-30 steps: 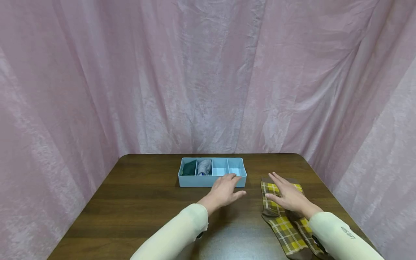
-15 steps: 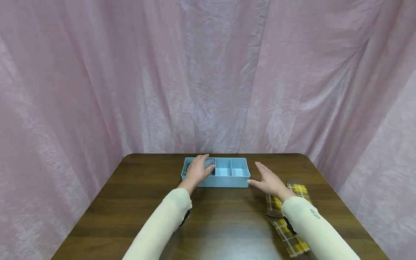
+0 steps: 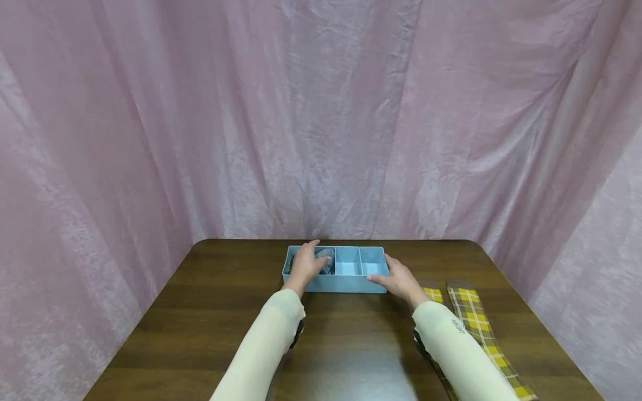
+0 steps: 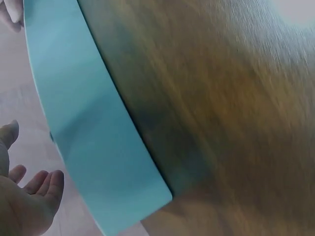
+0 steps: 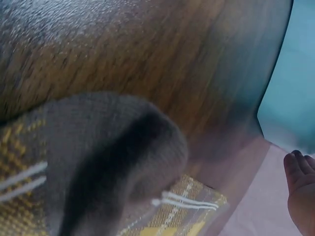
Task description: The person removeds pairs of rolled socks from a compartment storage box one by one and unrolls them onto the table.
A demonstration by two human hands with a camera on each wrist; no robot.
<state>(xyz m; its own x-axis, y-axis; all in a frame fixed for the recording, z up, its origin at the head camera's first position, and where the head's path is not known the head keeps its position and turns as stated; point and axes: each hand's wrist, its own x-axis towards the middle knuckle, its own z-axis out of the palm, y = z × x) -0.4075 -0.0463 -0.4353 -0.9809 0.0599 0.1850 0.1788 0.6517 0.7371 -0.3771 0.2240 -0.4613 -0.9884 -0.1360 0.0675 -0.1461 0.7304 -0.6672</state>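
Note:
A light blue box (image 3: 346, 284) with several compartments in a row stands toward the back of the table. My left hand (image 3: 304, 266) is over its left part, fingers spread and relaxed. Beneath that hand a grey rolled cloth bundle (image 3: 328, 255) shows in one compartment, and a dark green one beside it is mostly hidden. At the box's right end is my right hand (image 3: 399, 282), its thumb by the front wall and its fingers extended along the end. The left wrist view shows the left fingers (image 4: 55, 189) spread apart near the rim.
Yellow and brown plaid socks (image 3: 476, 317) lie flat on the right side of the wooden table (image 3: 200, 328), partly under the right forearm. Pink curtains (image 3: 311, 122) hang behind the table and along both sides. The two right compartments (image 3: 348, 260) hold nothing.
The left hand has moved left and forward, from in front of the box to over its left part. The right hand has moved left from above the socks to the box's right end.

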